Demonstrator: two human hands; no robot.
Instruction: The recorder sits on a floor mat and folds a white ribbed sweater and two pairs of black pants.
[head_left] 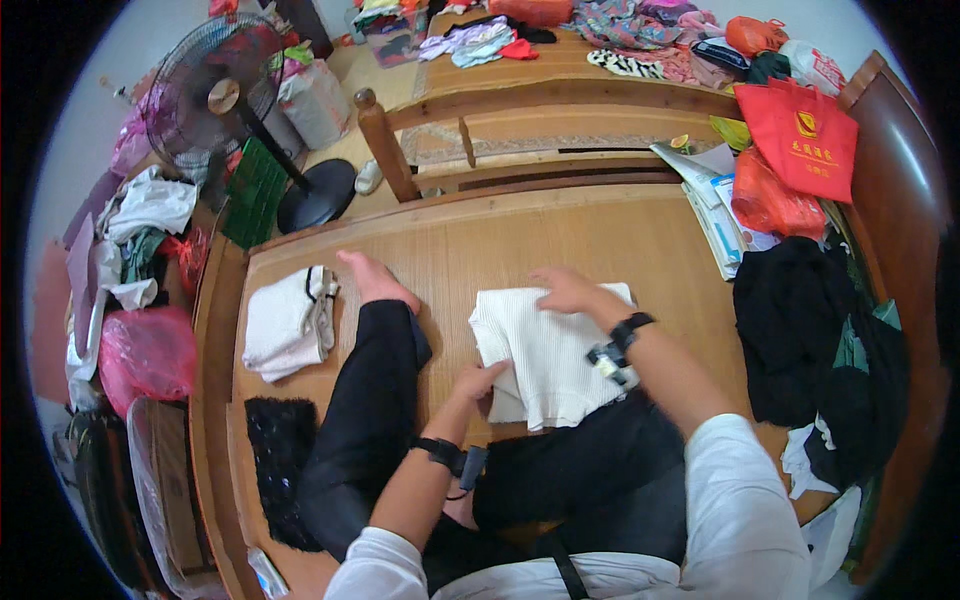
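A white ribbed knit top (548,350) lies folded on the wooden bed surface in front of me, its near edge against my dark-trousered leg. At its left edge is my left hand (482,382), finger and thumb closed on the knit; the other fingers are partly hidden. My right hand (566,290) rests over the far edge of the top, fingers stretched out and holding nothing. Beyond my other leg, to the left, sits a folded white knit garment (290,325) with dark trim. Nearer me lies a folded black shiny garment (280,470).
Dark clothes (795,330) are heaped on the right beside the wooden headboard (900,150). Papers (710,205) and a red bag (800,140) stand at the far right. A wooden rail (560,95) runs along the far side. A standing fan (225,95) is at the far left.
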